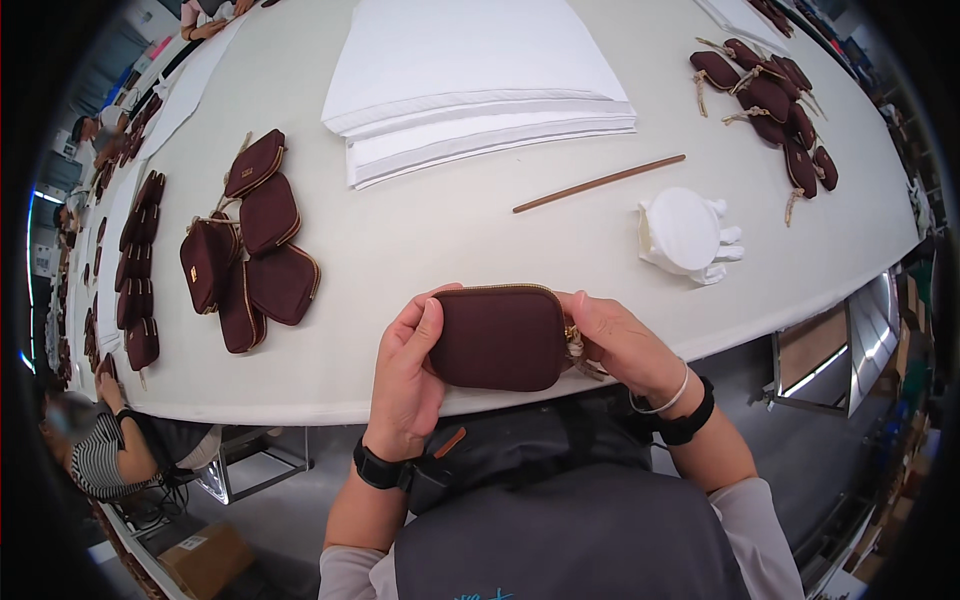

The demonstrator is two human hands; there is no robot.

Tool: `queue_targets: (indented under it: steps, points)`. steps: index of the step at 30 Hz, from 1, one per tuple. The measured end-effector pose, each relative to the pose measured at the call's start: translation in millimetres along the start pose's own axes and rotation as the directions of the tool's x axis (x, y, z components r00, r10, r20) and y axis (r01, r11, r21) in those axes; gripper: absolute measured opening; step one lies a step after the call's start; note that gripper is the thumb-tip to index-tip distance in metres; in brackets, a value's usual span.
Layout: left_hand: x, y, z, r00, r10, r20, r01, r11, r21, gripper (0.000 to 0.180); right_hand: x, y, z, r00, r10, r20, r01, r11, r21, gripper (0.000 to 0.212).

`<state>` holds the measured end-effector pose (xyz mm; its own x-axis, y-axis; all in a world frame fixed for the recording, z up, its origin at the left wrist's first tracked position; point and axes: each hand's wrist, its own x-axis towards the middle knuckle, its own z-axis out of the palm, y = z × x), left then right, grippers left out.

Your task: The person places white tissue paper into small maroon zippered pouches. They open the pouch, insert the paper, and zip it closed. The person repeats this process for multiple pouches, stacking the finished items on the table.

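Note:
A dark maroon zippered pouch (pixel 499 340) is held up flat-side toward me over the table's near edge. My left hand (pixel 408 350) grips its left end, thumb on the front. Around the right end closes my right hand (pixel 622 345), thumb near the zipper. A gold zipper runs along the pouch's top edge, and a beige cord (pixel 577 348) hangs at its right end beside my right fingers. The fingers behind the pouch are hidden.
Maroon pouches (pixel 272 214) lie piled at left; another pile (pixel 768 100) lies far right. White sheets (pixel 480 70) are stacked at the back. A thin brown stick (pixel 600 184) and a round white object (pixel 683 230) lie nearer. A co-worker (pixel 112 450) sits at lower left.

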<state>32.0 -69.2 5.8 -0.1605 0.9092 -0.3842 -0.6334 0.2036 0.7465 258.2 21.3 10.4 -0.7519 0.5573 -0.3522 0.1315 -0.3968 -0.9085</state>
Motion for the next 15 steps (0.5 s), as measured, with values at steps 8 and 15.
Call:
queue_targets:
  steps: [8,15]
  points:
    - [1,-5,-5,0.998,-0.044,0.045,0.048,0.995,-0.092,0.038,-9,-13,13,0.996,-0.062,0.060,0.057,0.995,0.083,0.061]
    - [-2,-3,0,0.993,-0.115,0.025,0.116,0.990,-0.080,0.044,-8,-23,28,0.946,-0.305,-0.109,0.286,0.945,-0.159,0.053]
